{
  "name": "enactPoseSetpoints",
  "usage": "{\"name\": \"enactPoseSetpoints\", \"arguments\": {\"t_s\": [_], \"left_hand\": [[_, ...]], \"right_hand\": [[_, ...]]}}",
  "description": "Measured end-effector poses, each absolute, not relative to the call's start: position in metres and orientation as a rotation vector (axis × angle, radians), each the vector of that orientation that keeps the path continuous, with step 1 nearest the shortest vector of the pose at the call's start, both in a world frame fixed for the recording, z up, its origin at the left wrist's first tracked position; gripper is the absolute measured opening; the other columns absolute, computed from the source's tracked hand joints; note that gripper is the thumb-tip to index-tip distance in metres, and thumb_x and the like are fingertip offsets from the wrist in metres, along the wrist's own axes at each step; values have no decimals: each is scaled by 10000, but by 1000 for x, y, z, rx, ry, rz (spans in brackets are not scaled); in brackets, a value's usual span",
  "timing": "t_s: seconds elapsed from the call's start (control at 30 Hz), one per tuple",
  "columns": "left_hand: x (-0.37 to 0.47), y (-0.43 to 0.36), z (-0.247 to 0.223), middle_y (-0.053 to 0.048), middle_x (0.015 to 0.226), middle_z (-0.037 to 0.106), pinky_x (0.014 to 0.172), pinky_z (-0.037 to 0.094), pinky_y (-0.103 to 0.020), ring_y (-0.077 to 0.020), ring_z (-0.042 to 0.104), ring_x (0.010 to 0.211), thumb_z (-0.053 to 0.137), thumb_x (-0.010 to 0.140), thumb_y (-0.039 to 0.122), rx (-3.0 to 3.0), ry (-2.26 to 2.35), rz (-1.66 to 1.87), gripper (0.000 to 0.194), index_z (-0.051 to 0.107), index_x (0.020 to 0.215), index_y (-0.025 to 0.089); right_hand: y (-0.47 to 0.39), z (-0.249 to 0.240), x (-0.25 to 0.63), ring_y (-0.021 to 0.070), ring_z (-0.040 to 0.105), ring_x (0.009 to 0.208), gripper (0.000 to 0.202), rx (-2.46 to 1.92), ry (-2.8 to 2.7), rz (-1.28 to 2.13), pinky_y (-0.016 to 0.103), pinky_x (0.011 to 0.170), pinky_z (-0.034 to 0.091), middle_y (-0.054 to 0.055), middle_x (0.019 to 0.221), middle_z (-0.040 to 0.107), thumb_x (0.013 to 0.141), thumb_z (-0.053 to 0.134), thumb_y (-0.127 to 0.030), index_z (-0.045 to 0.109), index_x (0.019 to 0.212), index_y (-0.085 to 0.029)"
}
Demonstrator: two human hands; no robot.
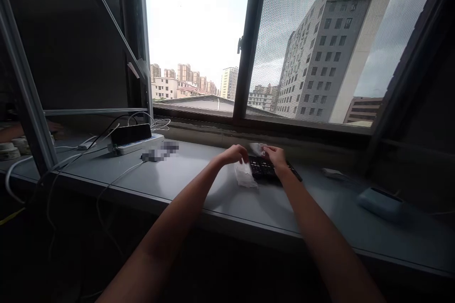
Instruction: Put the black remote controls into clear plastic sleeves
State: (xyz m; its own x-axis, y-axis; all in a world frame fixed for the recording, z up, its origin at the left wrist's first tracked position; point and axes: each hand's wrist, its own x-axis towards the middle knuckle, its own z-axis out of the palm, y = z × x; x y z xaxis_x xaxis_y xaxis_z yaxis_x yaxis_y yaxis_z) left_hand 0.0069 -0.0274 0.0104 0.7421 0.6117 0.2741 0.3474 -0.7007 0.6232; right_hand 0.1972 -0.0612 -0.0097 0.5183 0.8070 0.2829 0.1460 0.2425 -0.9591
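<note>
A black keyboard-like slab (263, 166) with rows of pale marks lies on the desk beneath my hands. My right hand (277, 157) pinches a crumpled, whitish, see-through piece (257, 148), perhaps thin plastic or tissue, above the slab's far edge. To the left, my left hand (234, 154) has its fingers curled down onto the top of a thin white sheet (246, 176), which hangs or lies by the slab's left end. Whether that sheet is tissue or a plastic bag is unclear.
A phone (131, 135) leans on a white power strip (142, 144) at left, among several cables. A blue-grey box (380, 202) and a small white item (334, 173) stand at right. Metal frame posts (26, 71) rise at left; behind the desk (192, 170) is a window.
</note>
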Motion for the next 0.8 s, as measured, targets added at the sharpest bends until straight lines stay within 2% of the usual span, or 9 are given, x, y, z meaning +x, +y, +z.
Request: {"name": "enactPoseSetpoints", "arguments": {"t_s": [0.1, 0.2, 0.27, 0.33, 0.47, 0.6, 0.67, 0.8], "left_hand": [[14, -27, 6, -60, 862, 730, 686, 525, -235, -133, 666, 715, 530, 842, 194, 2327, 713, 929, 194, 701, 897, 120], [16, -30, 3, -51, 860, 727, 666, 500, -227, -139, 664, 710, 497, 926, 388, 2377, 796, 992, 311, 681, 874, 143], [16, -33, 3, -43, 830, 725, 648, 483, -226, -145, 658, 693, 467, 945, 463, 2418, 929, 1003, 392, 671, 810, 157], [15, -36, 3, -34, 809, 725, 640, 467, -224, -147, 655, 683, 477, 944, 478, 2445, 1027, 1011, 402, 663, 769, 167], [15, -41, 6, -14, 781, 727, 639, 444, -214, -141, 657, 678, 530, 937, 372, 2478, 1085, 1027, 296, 665, 758, 179], [15, -39, 6, -19, 747, 723, 637, 441, -213, -138, 657, 662, 505, 951, 387, 2462, 1059, 1083, 340, 662, 737, 175], [15, -36, 3, -24, 752, 725, 627, 443, -210, -139, 660, 664, 527, 935, 440, 2452, 977, 1076, 355, 668, 750, 172], [16, -28, -4, -30, 762, 721, 601, 439, -207, -142, 659, 659, 611, 866, 506, 2468, 882, 1055, 355, 683, 784, 168]], "right_hand": [[-64, -8, 187, 174, 671, 639, 130, -1280, -1165, 462, 279, 644, 566, 43, 680, 720, 691, 751, -281, 736, 725, -156], [-70, -6, 177, 204, 686, 659, 141, -1357, -1378, 276, 288, 651, 529, 41, 628, 708, 677, 771, -312, 733, 684, -177], [-75, -5, 172, 214, 693, 670, 130, -1429, -1448, 177, 286, 650, 505, 37, 623, 707, 678, 774, -312, 725, 662, -193], [-79, -4, 169, 218, 696, 676, 139, -1485, -1489, 111, 281, 637, 488, 34, 638, 712, 687, 772, -333, 722, 663, -205], [-83, -3, 166, 221, 695, 668, 204, -1524, -1535, 72, 276, 619, 475, 32, 627, 704, 700, 766, -405, 710, 660, -213], [-82, -3, 168, 188, 653, 524, 286, -1489, -1500, 165, 272, 574, 480, 21, 587, 683, 703, 756, -481, 688, 657, -207], [-80, -3, 170, 174, 628, 472, 265, -1469, -1462, 197, 269, 547, 483, 15, 562, 669, 709, 758, -453, 684, 661, -203], [-79, -3, 171, 170, 624, 469, 106, -1417, -1402, 267, 263, 514, 500, 10, 546, 664, 696, 765, -275, 701, 674, -194]]}}
